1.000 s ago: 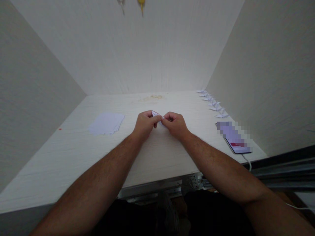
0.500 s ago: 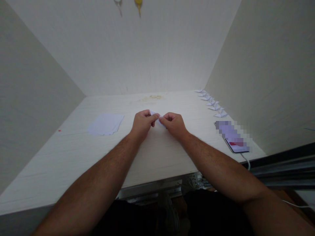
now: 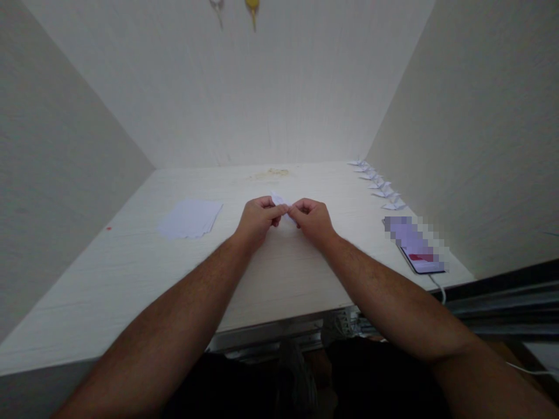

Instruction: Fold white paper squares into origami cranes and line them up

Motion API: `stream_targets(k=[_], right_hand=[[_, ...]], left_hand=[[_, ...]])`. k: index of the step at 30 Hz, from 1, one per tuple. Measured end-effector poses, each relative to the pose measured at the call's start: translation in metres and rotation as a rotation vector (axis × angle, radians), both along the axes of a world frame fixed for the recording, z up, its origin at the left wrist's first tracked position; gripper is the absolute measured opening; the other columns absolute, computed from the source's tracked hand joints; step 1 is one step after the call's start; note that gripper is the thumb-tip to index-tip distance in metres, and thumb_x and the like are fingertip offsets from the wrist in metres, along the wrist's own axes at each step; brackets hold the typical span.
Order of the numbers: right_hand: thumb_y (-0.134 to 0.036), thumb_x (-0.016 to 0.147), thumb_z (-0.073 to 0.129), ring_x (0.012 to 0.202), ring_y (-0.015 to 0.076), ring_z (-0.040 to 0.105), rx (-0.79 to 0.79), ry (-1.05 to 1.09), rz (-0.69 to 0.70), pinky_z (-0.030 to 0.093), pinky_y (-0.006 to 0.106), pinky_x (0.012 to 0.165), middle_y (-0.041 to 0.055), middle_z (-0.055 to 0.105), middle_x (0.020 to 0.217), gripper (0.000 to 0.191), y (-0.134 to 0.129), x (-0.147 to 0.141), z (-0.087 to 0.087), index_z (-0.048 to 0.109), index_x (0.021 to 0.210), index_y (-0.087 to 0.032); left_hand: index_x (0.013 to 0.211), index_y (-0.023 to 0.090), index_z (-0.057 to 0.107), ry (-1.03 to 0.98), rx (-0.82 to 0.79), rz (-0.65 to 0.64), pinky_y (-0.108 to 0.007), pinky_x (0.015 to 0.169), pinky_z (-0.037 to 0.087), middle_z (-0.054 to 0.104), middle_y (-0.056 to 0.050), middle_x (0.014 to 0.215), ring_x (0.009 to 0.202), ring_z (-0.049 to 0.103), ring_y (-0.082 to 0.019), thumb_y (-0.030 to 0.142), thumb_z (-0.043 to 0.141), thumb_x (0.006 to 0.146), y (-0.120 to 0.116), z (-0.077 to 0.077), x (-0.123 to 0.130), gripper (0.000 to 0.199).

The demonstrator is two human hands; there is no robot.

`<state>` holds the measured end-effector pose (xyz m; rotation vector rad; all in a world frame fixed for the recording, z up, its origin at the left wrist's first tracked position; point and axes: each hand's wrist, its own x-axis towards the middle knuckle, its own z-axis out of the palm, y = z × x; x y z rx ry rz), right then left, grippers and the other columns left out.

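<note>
A small piece of folded white paper (image 3: 278,199) is pinched between my two hands over the middle of the table. My left hand (image 3: 261,220) is closed on its left side, thumb on top. From the other side, my right hand (image 3: 313,220) grips it between thumb and curled forefinger, and the two thumb tips nearly meet. Most of the paper is hidden behind my fingers, so its full shape cannot be made out.
On the white table (image 3: 279,273), a stack of white paper sheets (image 3: 192,218) lies to the left. Several folded paper cranes (image 3: 384,192) line the right wall. A phone (image 3: 414,247) with a cable lies nearer me on the right. A yellowish stain (image 3: 277,172) marks the back.
The view has shifted slightly. My fingers have moved a little on the folded paper, and more of its upper tip shows above my left hand.
</note>
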<state>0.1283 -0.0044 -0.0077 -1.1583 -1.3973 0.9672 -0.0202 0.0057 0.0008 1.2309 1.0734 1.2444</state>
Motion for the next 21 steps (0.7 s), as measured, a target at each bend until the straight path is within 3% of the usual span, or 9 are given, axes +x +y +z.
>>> stream_targets(k=[16, 21], right_hand=[[-0.034, 0.068, 0.066, 0.053, 0.0108, 0.047, 0.011, -0.056, -0.007, 0.039, 0.027, 0.054, -0.0036, 0.057, 0.057, 0.015, 0.0007, 0.0022, -0.002, 0.061, 0.067, -0.02], [-0.043, 0.07, 0.07, 0.053, 0.0107, 0.046, 0.038, -0.062, 0.015, 0.036, 0.026, 0.052, -0.004, 0.055, 0.058, 0.025, 0.0016, 0.0032, -0.007, 0.059, 0.068, -0.02]], left_hand=[[0.057, 0.017, 0.056, -0.087, -0.01, 0.026, -0.022, 0.047, 0.033, 0.053, 0.002, 0.051, 0.046, 0.046, -0.007, 0.022, 0.081, 0.059, -0.0018, 0.0034, 0.0041, 0.026], [0.056, 0.016, 0.058, -0.116, -0.046, -0.001, -0.022, 0.047, 0.032, 0.053, 0.002, 0.051, 0.045, 0.045, -0.007, 0.02, 0.08, 0.057, -0.0024, 0.0056, 0.006, 0.023]])
